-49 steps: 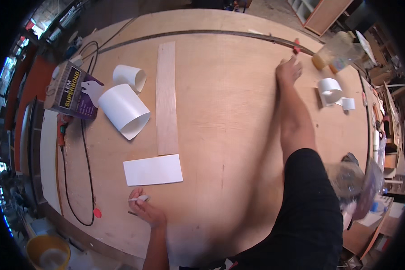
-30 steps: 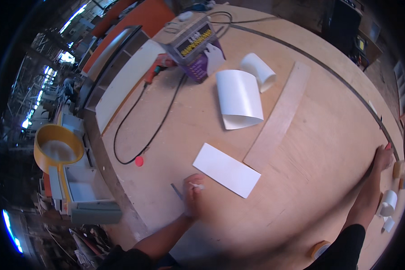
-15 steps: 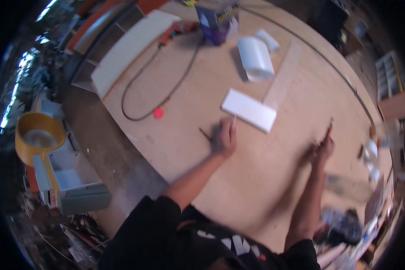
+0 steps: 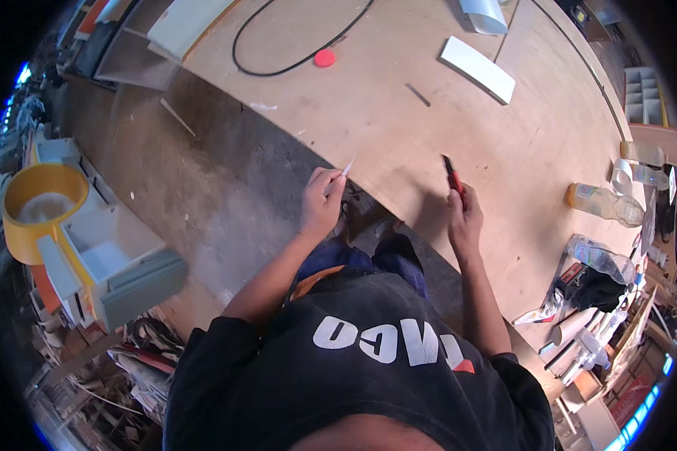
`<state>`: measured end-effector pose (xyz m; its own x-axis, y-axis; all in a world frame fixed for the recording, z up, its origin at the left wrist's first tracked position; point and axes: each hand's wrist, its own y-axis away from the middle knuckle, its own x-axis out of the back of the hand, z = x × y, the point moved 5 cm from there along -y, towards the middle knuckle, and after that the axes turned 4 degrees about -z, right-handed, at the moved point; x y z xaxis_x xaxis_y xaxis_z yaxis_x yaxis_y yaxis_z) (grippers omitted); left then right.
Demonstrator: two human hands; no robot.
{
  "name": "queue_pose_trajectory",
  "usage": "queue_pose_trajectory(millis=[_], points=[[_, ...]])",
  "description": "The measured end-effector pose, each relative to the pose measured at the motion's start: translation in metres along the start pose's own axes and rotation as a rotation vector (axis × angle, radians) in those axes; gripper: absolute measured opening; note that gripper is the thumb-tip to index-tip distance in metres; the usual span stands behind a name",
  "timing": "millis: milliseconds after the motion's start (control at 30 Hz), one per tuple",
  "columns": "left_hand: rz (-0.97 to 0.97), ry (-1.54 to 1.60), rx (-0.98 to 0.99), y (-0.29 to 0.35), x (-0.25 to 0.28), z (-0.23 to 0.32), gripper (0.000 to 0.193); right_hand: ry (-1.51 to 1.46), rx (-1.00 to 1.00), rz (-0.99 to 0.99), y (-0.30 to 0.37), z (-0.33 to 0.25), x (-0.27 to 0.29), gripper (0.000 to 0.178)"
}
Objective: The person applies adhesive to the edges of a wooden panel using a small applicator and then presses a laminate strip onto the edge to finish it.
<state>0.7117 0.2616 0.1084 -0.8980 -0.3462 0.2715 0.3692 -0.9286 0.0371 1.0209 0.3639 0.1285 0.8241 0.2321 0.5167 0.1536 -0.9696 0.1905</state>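
Gripping slim red-handled tool (image 4: 454,179), tapered white piece (image 4: 348,166)

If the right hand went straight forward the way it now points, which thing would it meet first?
Following the red tool it holds, the right hand would probably meet the thin grey strip on the tabletop; its height is unclear, so it might pass above.

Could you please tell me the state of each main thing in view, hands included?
Left hand, closed on the white object
White object, held, slim end pointing away from the person
Right hand, closed on the red tool
Red tool, held, dark tip forward
White panel, lying flat on the table
Red disc, lying flat
Black cable, loosely looped
White sheet, curled
Dark strip, lying loose
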Motion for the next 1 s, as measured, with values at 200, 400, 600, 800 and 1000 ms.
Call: queue_pose_trajectory(millis=[200, 400, 600, 800, 1000], points=[[0.035, -0.083, -0.005, 0.011, 0.026, -0.038, 0.019, 0.491, 0.240, -0.126, -0.002, -0.061, -0.070, 0.023], [0.040, -0.107, 0.006, 0.011, 0.028, -0.045, 0.017, 0.615, 0.530, -0.143, -0.016, -0.077, -0.104, 0.029], [0.030, -0.171, 0.065, 0.014, 0.028, -0.052, 0.017, 0.635, 0.607, -0.190, -0.024, -0.084, -0.120, 0.026], [0.012, -0.177, 0.080, 0.011, 0.027, -0.051, 0.018, 0.696, 0.642, -0.217, -0.028, -0.080, -0.124, 0.026], [-0.001, -0.192, 0.110, 0.013, 0.026, -0.057, 0.020, 0.651, 0.627, -0.233, -0.030, -0.083, -0.129, 0.026]])
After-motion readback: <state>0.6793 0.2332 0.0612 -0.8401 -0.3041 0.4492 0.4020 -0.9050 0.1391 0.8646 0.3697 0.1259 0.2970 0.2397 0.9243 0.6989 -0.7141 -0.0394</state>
